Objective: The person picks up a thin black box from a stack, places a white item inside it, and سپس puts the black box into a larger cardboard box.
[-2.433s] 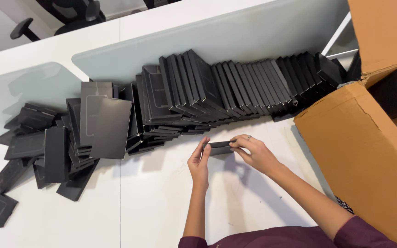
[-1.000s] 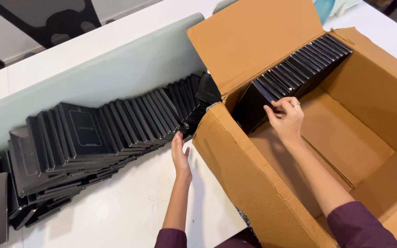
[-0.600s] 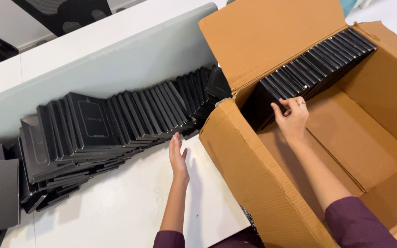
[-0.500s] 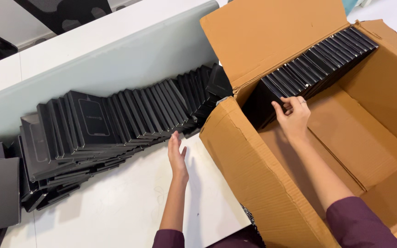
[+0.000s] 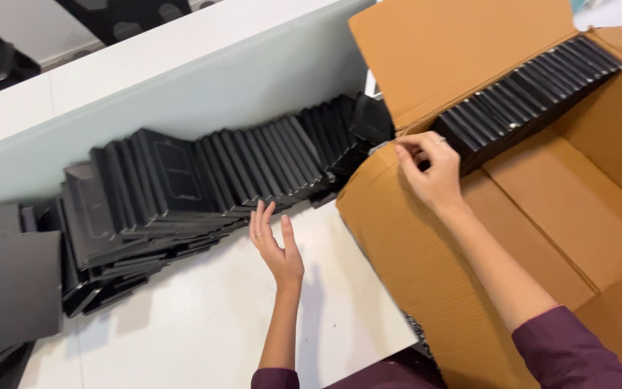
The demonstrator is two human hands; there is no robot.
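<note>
My left hand (image 5: 276, 243) hovers open, palm up, over the white table (image 5: 181, 346), just in front of a long leaning row of black plastic trays (image 5: 232, 169). My right hand (image 5: 430, 171) is at the near left corner of a large cardboard box (image 5: 433, 281), fingers loosely curled with nothing in them. It sits just short of the front tray of a row of black trays (image 5: 527, 94) standing on edge along the box's back wall.
A pale frosted partition (image 5: 181, 94) runs behind the trays on the table. More black trays lie in a loose heap (image 5: 8, 288) at the far left. The box's open flap (image 5: 455, 50) stands up behind the packed row. The box's brown floor (image 5: 563, 209) shows.
A black tray held in both hands went into the box with my right hand. That hand has since let go and drawn back toward the box corner. My left hand lifted off the table.
</note>
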